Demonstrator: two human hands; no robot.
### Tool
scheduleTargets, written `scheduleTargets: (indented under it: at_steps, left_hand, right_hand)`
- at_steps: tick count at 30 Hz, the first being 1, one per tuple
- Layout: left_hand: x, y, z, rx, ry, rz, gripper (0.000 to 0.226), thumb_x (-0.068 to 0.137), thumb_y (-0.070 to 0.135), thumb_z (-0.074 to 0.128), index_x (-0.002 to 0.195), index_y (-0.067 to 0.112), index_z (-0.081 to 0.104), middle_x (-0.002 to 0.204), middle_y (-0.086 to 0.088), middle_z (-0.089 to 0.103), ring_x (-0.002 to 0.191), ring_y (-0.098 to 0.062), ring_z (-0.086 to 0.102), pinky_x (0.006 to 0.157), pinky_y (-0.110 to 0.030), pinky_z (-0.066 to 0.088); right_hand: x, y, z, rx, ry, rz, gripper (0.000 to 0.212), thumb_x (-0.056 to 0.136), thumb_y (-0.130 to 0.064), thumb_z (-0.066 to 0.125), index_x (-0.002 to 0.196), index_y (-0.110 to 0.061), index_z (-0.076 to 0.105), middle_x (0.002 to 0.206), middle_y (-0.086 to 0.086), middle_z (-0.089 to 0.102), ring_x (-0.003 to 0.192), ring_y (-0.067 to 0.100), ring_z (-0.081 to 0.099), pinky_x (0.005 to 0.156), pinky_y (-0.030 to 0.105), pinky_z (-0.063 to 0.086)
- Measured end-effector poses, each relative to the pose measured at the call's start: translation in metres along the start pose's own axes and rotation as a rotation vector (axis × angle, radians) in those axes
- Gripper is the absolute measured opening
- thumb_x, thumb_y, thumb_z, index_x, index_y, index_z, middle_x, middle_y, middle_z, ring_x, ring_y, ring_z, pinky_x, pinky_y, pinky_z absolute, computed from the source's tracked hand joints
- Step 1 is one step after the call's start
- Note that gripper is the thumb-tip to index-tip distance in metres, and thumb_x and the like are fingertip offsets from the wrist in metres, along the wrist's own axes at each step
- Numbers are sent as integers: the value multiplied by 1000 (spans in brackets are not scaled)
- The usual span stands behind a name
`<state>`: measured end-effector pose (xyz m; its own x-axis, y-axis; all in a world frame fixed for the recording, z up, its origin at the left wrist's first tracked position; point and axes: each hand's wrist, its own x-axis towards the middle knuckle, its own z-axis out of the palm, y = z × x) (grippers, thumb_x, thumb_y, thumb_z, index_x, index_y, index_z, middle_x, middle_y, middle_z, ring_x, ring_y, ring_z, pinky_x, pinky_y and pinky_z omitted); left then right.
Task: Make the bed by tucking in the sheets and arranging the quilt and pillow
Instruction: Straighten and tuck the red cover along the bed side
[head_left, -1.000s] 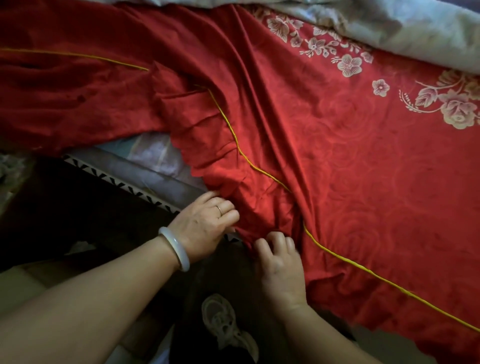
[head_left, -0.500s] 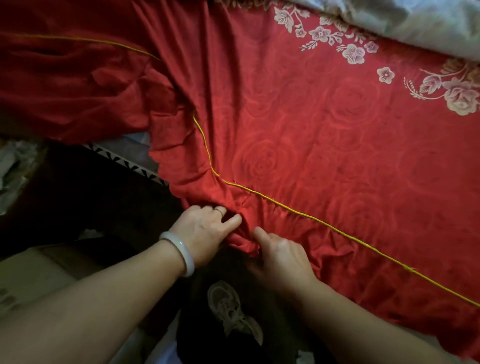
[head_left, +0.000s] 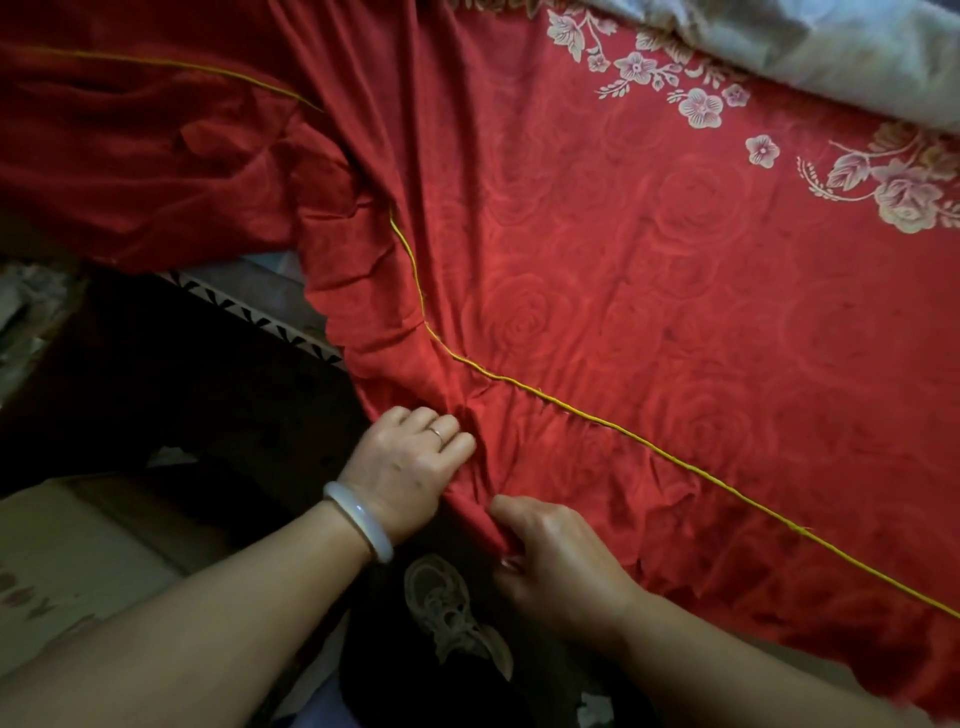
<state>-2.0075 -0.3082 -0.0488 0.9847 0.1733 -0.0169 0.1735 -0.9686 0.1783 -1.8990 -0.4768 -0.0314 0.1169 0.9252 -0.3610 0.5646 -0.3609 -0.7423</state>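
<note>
From the head view we look down on a red sheet (head_left: 623, 312) that covers most of the bed, its weave showing faint rose shapes. A line of yellow piping (head_left: 625, 437) runs across it from the upper left, bends down and then slants away to the lower right edge of the picture. Below that line a gathered frill (head_left: 727, 571) hangs over the side of the bed. We see the left hand (head_left: 405, 467) at the bend of the frill, its fingers curled into the cloth and gripping a bunch of it. A thin ring (head_left: 436, 432) sits on one finger and a pale bracelet (head_left: 361, 519) circles the wrist. Just beside it, lower and to the right, the right hand (head_left: 556, 556) pinches the hem of the same frill between its thumb and curled fingers. The two hands are close but do not touch. Pale floral embroidery (head_left: 701, 106) crosses the sheet near the top. Beyond it a light grey quilt (head_left: 831, 47) lies bunched along the upper right corner, resting on the sheet. To the left, where the sheet is drawn back, a strip of patterned trim (head_left: 260, 317) on the bed's edge shows. Below the hands we make out a light shoe (head_left: 452, 608) on the dark floor.
</note>
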Motion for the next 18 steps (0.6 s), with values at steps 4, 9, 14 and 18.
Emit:
scheduleTargets:
  at_steps: [4, 9, 14, 18]
  left_hand:
    - [-15, -18, -3, 16, -19, 100, 20, 75, 8, 42, 70, 15, 60, 66, -1, 54, 59, -22, 51, 56, -32, 39]
    - [-37, -9, 1, -189, 52, -67, 22, 69, 6, 41, 78, 11, 60, 80, -3, 57, 74, -23, 52, 72, -34, 41]
    - [-34, 13, 1, -418, 235, -739, 49, 63, 17, 50, 112, 11, 53, 116, -9, 46, 110, -28, 43, 99, -40, 35]
    - [-29, 27, 13, -141, -59, -324, 95, 48, 17, 68, 138, 15, 36, 132, -10, 41, 124, -32, 41, 103, -54, 37]
  right_hand:
    - [-5, 9, 15, 32, 26, 191, 8, 85, -23, 59, 92, -19, 58, 96, -8, 48, 85, 12, 55, 77, 30, 48]
    - [-7, 9, 26, 453, 113, 437, 21, 89, -7, 54, 68, -10, 55, 62, -10, 52, 56, 2, 45, 54, 26, 37]
    - [4, -1, 11, 732, 169, 405, 22, 84, -18, 47, 64, -12, 51, 59, -6, 47, 57, 6, 42, 53, 26, 32]
    - [14, -3, -2, 880, 160, 484, 22, 80, -12, 48, 80, -2, 68, 73, 3, 65, 69, 12, 55, 63, 27, 41]
